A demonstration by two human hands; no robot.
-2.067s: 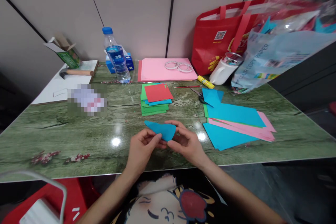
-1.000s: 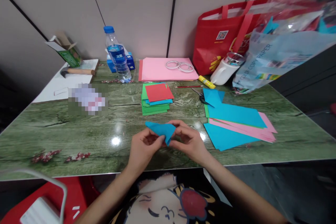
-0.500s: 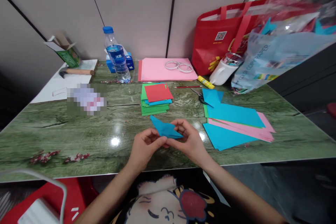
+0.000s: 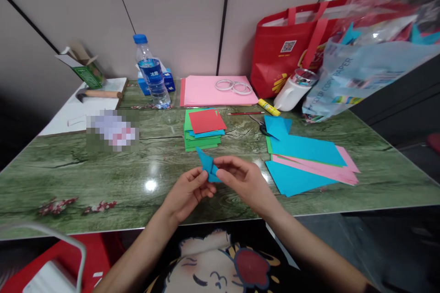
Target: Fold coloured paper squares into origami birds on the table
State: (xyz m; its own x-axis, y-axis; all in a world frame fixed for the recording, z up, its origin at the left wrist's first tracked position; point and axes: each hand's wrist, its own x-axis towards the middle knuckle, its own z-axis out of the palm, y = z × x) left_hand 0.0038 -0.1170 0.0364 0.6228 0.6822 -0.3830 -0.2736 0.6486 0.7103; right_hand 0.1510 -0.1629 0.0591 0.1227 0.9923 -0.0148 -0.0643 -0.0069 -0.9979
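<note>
A folded piece of blue paper (image 4: 205, 161) is held up over the near part of the table, one pointed end sticking out to the upper left. My left hand (image 4: 187, 192) pinches its lower left edge between thumb and fingers. From the right, my right hand (image 4: 244, 183) grips the other side, thumb in front, fingers covering much of that end. Just beyond lies a stack of red, green and blue paper squares (image 4: 208, 121). To the right of my right hand are blue, pink and green paper sheets (image 4: 305, 151).
Behind stand a water bottle (image 4: 153, 75), pink paper (image 4: 202, 91) with two tape rolls, a red bag (image 4: 271, 59), a white mug (image 4: 292, 94) and a plastic paper bag (image 4: 364, 71). Scissors (image 4: 264, 129), a pencil (image 4: 245, 113) and a glue stick (image 4: 269, 107) lie nearer. A hammer (image 4: 99, 94) is left.
The blue paper has been turned and looks narrower, with its right point now covered by my right hand. My left hand's grip has shifted and its lower fingers show beneath the paper.
</note>
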